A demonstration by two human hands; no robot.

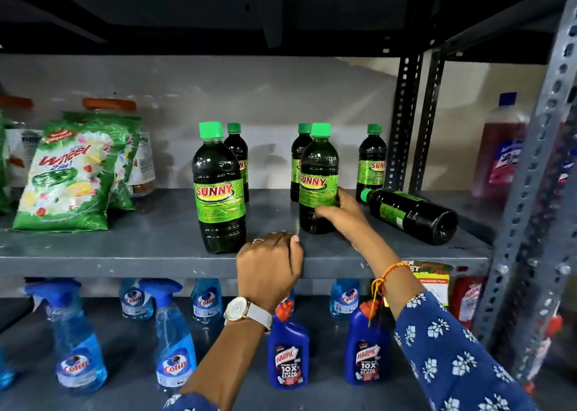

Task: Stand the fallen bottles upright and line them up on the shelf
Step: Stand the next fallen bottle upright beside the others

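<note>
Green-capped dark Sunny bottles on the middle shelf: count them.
6. Front left bottle; one behind it; the front bottle held by the right hand; one behind that; back right; one fallen bottle at right. None seems hidden.

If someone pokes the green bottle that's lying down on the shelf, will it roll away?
Probably, yes. The lying bottle is round and rests on its side on the smooth shelf, so a poke could set it rolling. It looks full of dark liquid, so it is likely heavy and would roll slowly.

Glossy dark plastic bottles [219,189] with shiny green caps stand on a matt grey metal shelf [125,257].
</note>
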